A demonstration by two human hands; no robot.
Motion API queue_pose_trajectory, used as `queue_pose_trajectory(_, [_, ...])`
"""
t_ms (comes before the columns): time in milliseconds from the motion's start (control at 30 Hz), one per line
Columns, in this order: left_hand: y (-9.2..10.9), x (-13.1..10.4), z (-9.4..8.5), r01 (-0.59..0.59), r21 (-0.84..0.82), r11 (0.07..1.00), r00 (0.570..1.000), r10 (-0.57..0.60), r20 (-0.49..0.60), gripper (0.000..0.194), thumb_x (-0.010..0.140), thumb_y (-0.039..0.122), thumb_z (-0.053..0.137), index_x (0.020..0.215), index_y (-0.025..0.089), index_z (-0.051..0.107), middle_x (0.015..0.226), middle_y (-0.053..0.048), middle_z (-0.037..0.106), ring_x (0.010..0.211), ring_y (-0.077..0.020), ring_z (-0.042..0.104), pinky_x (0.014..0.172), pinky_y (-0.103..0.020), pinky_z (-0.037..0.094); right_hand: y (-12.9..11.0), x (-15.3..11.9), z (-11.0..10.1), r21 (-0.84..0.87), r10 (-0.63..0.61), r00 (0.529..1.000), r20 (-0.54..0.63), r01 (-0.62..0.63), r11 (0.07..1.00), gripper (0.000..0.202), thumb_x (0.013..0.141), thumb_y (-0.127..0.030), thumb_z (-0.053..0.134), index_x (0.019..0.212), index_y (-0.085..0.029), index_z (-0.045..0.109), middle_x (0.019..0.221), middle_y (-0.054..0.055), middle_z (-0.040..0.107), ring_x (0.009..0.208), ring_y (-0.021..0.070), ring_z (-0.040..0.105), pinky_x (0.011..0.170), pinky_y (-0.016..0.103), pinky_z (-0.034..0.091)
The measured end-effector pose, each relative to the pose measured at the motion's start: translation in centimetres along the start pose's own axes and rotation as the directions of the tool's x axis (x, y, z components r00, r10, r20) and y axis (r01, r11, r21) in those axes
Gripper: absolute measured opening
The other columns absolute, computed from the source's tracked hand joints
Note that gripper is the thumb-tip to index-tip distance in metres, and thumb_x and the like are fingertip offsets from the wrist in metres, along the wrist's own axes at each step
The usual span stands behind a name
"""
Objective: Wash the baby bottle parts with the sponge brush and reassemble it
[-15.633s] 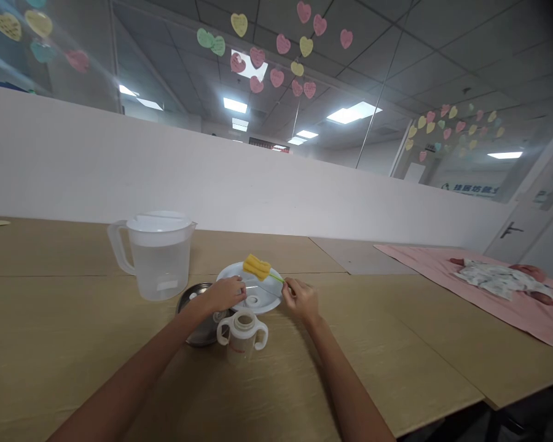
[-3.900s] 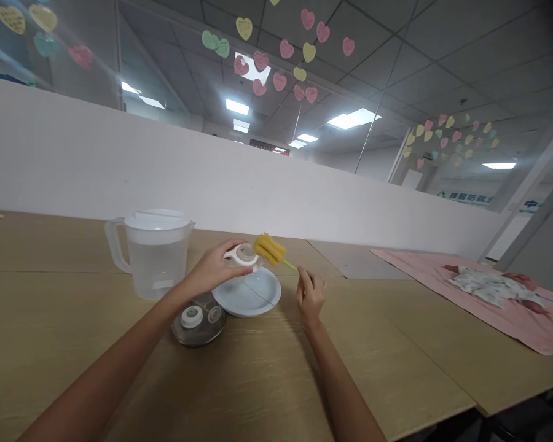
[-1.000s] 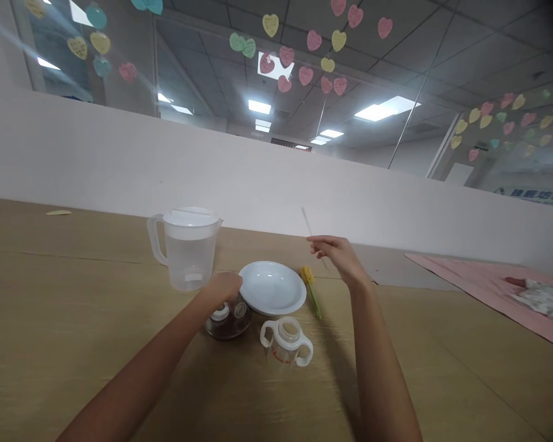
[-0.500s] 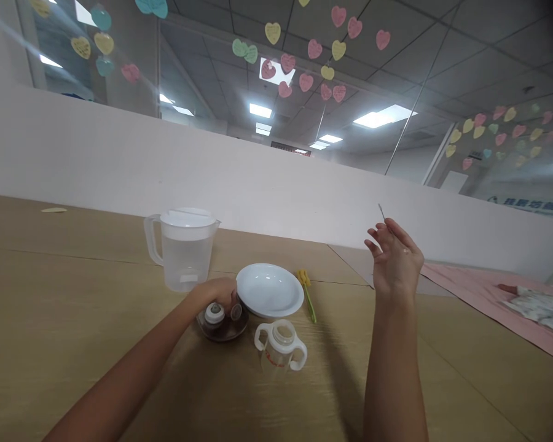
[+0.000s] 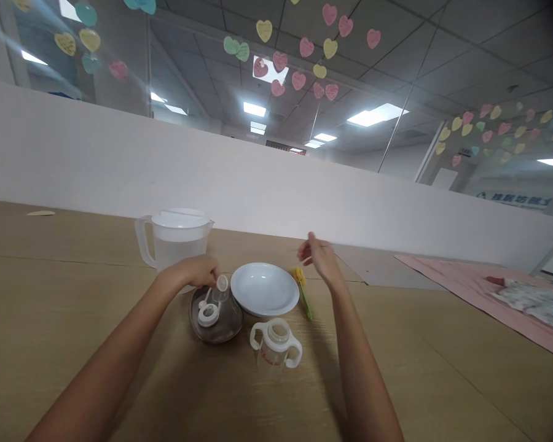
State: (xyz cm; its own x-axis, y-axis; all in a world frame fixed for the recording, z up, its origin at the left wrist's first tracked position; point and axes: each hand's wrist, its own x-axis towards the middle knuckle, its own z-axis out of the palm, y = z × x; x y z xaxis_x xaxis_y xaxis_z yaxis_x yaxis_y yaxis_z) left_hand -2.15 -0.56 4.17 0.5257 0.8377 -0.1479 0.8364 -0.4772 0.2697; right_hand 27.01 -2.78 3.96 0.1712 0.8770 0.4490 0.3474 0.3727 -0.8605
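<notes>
My left hand reaches over a dark round tray, its fingers pinched at a small clear cap. On the tray lies a white ring-shaped bottle lid with a small white piece beside it. My right hand is raised behind the yellow-headed brush and smeared by motion; only a faint streak of the thin rod it holds shows. In front stands a clear bottle with two white handles, its top uncovered. A white bowl sits between my hands.
A translucent lidded pitcher stands behind my left hand. The green-handled brush with a yellow head lies right of the bowl. A pink cloth with a patterned cloth on it covers the right side. A white low wall bounds the table's back.
My right hand has swung left and lower, toward the bowl. My left hand has moved slightly left and up with the clear cap, uncovering more of the tray and lid.
</notes>
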Motion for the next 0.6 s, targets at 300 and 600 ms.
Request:
queue_pose_trajectory(300, [1.5, -2.6, -2.3, -0.079, 0.029, 0.996, 0.919, 0.085, -0.385, 0.025, 0.073, 0.032, 0.044, 0.054, 0.017, 0.046, 0.049, 0.003, 0.039, 0.047, -0.0109, 0.037, 0.047, -0.022, 0.023, 4.7, 0.2, 4.1, -0.564, 0.202, 0.936, 0.290, -0.004, 0.826, 0.045, 0.086, -0.037, 0.036, 0.054, -0.013, 0.056, 0.056, 0.006, 0.060, 0.046, 0.0087, 0.052, 0.049, 0.020, 0.037])
queue_pose_trajectory(600, [3.1, -1.6, -1.4, -0.327, -0.247, 0.912, 0.748, 0.089, -0.658, 0.031, 0.081, 0.042, 0.042, 0.085, 0.015, 0.056, 0.054, 0.004, 0.043, 0.049, -0.0107, 0.044, 0.048, -0.020, 0.032, -2.5, -1.1, 2.8, 0.070, -0.182, 0.979, 0.095, 0.176, 0.982, 0.029, 0.074, -0.040, 0.056, 0.088, -0.016, 0.060, 0.092, 0.006, 0.064, 0.067, 0.0116, 0.059, 0.052, 0.022, 0.048])
